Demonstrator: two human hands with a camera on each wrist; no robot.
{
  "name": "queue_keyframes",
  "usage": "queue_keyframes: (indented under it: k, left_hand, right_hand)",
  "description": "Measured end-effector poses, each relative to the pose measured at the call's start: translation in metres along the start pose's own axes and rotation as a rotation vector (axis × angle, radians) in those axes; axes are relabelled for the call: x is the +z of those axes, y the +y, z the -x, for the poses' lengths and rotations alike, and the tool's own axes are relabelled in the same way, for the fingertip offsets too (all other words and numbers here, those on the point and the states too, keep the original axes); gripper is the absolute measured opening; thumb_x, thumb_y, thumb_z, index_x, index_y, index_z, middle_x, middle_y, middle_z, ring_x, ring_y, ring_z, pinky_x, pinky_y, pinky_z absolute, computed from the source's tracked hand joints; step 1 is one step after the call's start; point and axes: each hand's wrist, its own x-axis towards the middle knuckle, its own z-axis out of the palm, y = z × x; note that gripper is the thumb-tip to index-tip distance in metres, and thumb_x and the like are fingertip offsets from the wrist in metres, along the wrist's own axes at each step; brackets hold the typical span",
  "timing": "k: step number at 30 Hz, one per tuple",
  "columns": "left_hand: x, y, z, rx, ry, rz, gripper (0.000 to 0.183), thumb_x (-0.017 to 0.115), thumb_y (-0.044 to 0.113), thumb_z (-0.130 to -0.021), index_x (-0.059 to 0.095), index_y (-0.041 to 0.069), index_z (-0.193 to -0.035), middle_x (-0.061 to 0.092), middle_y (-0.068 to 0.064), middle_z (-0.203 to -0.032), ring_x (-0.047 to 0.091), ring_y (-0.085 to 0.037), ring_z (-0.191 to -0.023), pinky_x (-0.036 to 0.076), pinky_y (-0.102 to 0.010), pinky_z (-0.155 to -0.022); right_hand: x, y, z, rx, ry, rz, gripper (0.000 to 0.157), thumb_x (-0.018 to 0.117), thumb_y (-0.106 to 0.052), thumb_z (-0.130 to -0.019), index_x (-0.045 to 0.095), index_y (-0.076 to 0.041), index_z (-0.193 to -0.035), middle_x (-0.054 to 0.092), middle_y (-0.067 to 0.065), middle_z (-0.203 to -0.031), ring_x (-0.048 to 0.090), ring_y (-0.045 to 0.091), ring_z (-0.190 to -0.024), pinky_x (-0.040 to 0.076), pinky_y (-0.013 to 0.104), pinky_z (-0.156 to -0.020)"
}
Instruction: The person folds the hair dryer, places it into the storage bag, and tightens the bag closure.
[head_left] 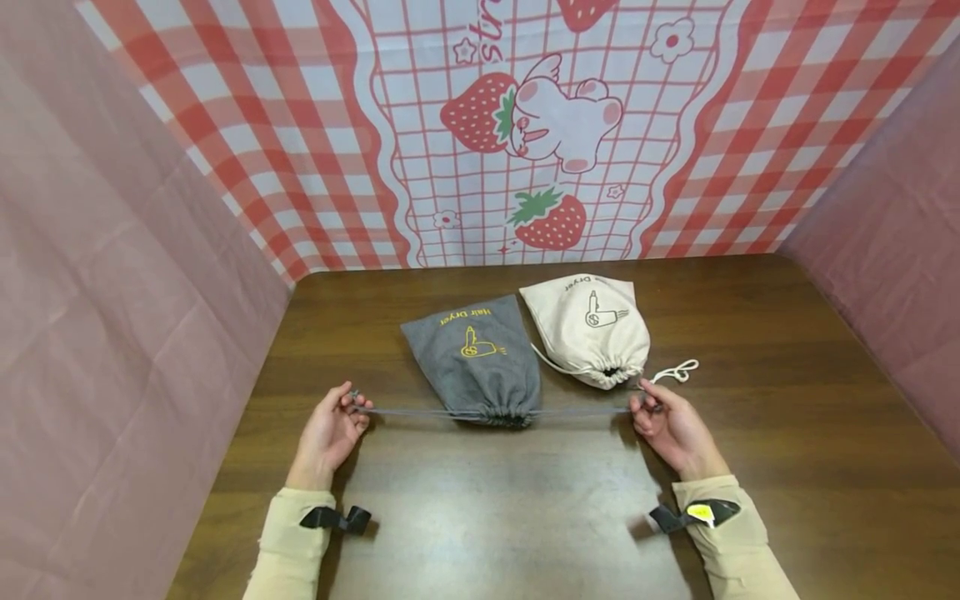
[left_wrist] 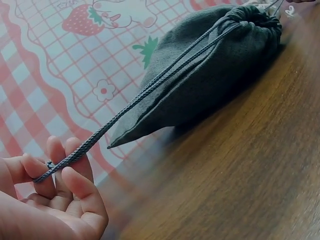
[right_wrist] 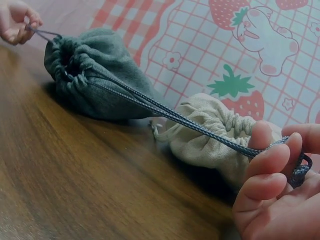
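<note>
A grey drawstring bag [head_left: 480, 358] with a yellow hair dryer print lies mid-table, its gathered mouth toward the near side. Grey cords run taut from both sides of that mouth. My left hand [head_left: 332, 429] grips the left cord [left_wrist: 120, 114] by its end, thumb and fingers curled at it. On the other side my right hand [head_left: 675, 429] pinches the right cord [right_wrist: 200, 129], whose knotted end sticks out past the fingers. The bag's mouth is drawn nearly closed, with a small dark gap in the puckered cloth.
Just right of the grey bag lies a cream drawstring bag [head_left: 588, 329] with a dark hair dryer print, its mouth gathered. Its white cord [head_left: 678, 371] loops near my right hand. A red-and-white strawberry cloth [head_left: 510, 133] hangs behind the brown wooden table [head_left: 480, 517].
</note>
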Motion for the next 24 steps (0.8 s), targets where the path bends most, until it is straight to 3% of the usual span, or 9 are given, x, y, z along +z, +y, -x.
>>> queue_keyframes:
  k: [6, 10, 18, 24]
  left_hand:
    - [0.004, 0.007, 0.003, 0.054, -0.022, -0.074, 0.040, 0.035, 0.023, -0.097, 0.045, 0.016, -0.059, 0.062, 0.006, -0.067, 0.062, -0.007, -0.069, 0.043, -0.016, -0.061]
    - [0.008, 0.013, 0.006, 0.093, 0.051, -0.181, 0.039, 0.037, 0.022, -0.097, 0.046, 0.016, -0.059, 0.064, 0.006, -0.067, 0.062, -0.007, -0.068, 0.044, -0.018, -0.062]
    - [0.012, 0.023, 0.009, 0.141, 0.247, -0.555, 0.031, 0.045, 0.022, -0.094, 0.055, 0.016, -0.066, 0.063, 0.010, -0.065, 0.062, -0.006, -0.065, 0.048, -0.020, -0.063]
    - [0.014, 0.026, 0.006, 0.177, 0.323, -0.789, 0.021, 0.046, 0.022, -0.094, 0.057, 0.005, -0.087, 0.062, 0.013, -0.066, 0.062, -0.003, -0.064, 0.049, -0.021, -0.061]
  right_hand:
    - [0.006, -0.007, 0.001, -0.007, 0.124, 0.158, 0.041, 0.026, -0.021, -0.100, 0.048, -0.014, -0.066, 0.068, -0.003, -0.075, 0.046, 0.008, -0.047, 0.020, 0.022, -0.049]
    - [0.010, -0.012, 0.001, -0.030, 0.196, 0.249, 0.039, 0.031, -0.019, -0.099, 0.048, -0.014, -0.065, 0.069, -0.003, -0.075, 0.049, 0.007, -0.047, 0.035, 0.019, -0.048]
    - [0.023, -0.026, 0.002, -0.059, 0.512, 0.562, 0.026, 0.053, -0.024, -0.091, 0.052, -0.015, -0.066, 0.065, -0.008, -0.065, 0.051, 0.003, -0.047, 0.039, 0.016, -0.044]
    - [0.025, -0.030, -0.002, -0.107, 0.724, 0.847, 0.020, 0.061, -0.026, -0.085, 0.060, -0.013, -0.070, 0.057, -0.012, -0.059, 0.051, 0.002, -0.050, 0.042, 0.018, -0.044]
